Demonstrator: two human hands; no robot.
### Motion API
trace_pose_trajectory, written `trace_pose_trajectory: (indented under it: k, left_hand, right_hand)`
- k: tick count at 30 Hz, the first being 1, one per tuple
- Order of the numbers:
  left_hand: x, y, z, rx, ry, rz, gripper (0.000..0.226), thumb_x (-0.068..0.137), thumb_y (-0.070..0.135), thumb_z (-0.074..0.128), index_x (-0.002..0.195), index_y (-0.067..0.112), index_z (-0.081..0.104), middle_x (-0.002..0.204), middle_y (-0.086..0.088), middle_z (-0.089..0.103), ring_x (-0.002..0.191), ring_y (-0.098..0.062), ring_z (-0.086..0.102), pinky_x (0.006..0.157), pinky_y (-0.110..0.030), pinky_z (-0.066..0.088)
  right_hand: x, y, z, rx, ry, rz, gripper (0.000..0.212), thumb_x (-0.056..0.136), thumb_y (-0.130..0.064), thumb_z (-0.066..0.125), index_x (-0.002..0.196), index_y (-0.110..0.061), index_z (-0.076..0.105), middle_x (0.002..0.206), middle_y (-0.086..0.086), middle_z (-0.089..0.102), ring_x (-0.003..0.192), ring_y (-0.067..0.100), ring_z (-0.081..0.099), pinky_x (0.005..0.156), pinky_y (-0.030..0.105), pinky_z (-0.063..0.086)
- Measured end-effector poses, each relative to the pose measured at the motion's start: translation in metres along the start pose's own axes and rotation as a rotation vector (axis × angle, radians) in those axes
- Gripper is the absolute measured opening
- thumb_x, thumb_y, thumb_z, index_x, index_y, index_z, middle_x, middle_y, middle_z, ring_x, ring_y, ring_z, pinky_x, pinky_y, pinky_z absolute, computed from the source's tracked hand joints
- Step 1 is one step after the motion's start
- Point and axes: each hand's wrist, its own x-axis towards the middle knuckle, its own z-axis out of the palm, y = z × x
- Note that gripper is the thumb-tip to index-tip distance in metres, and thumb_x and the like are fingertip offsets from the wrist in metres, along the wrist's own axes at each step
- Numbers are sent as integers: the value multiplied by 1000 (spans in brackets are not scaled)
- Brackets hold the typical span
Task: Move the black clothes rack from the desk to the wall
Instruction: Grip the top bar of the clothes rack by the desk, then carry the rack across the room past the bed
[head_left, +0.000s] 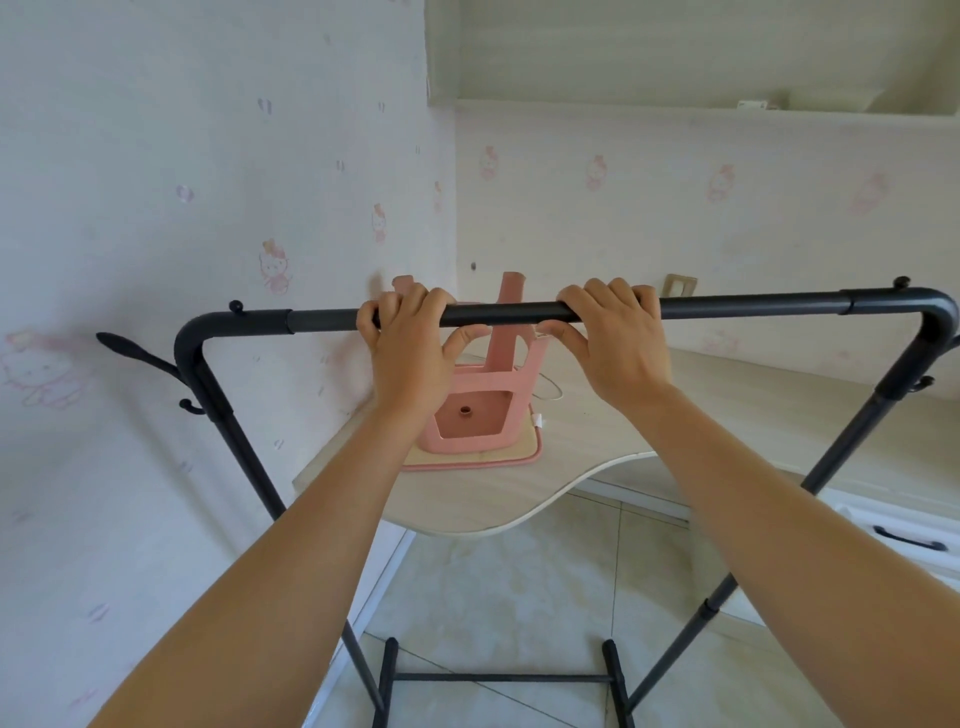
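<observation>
Both hands, left hand (410, 338) and right hand (615, 332), wrap fingers tight around the rack (727, 307) top bar, which runs crosswise before the desk (597, 441); wall (156, 208) lies leftward.

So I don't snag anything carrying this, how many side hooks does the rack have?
3 visible: two on the clothes rack's left post, one on the right post. Others may be hidden.

Pale wallpaper (156, 156) printed with pink cartoon cats covers both walls meeting at a corner, where a light wooden desk (649, 431) with a curved front edge stands over a glossy cream tiled floor (519, 597), beneath a white overhead cabinet (675, 47).
</observation>
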Motion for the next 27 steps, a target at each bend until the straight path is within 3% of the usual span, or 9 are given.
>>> trace_pose_trajectory:
  k: [12,18,22,24,27]
  left_hand:
    - [-4,30,6,-75,-20,35,36,85,55,60,94,20,60,92,3,56,93,-24,45,100,-38,21]
    - [-6,42,0,-145,-38,81,52,80,68,46,91,19,62,86,5,58,96,-23,44,96,-34,17]
    - [-6,53,-2,-149,-69,104,61,76,75,38,92,22,63,78,13,50,86,-21,46,89,-34,19]
    - [-6,59,-3,-167,-69,121,50,78,68,49,89,21,63,73,14,48,81,-20,46,84,-34,20]
    - [-6,67,-6,-169,-53,112,23,80,40,68,80,19,60,63,13,47,69,-19,44,79,-31,21]
  right_hand:
    - [-22,15,-26,50,28,152,50,86,-65,48,85,-16,59,77,-6,62,77,20,51,83,30,26]
    - [-31,19,-40,15,14,212,52,84,-69,47,83,-18,59,75,-7,61,76,19,50,85,31,28]
    - [-35,28,-53,-11,-60,232,53,81,-74,46,81,-22,58,68,-10,54,73,16,48,83,30,30]
    - [-38,34,-63,-55,-104,239,54,78,-76,47,77,-23,56,63,-11,51,67,17,47,77,30,32]
    - [-37,40,-79,-168,-203,284,53,76,-73,53,66,-22,53,53,-7,51,54,20,50,62,31,40]
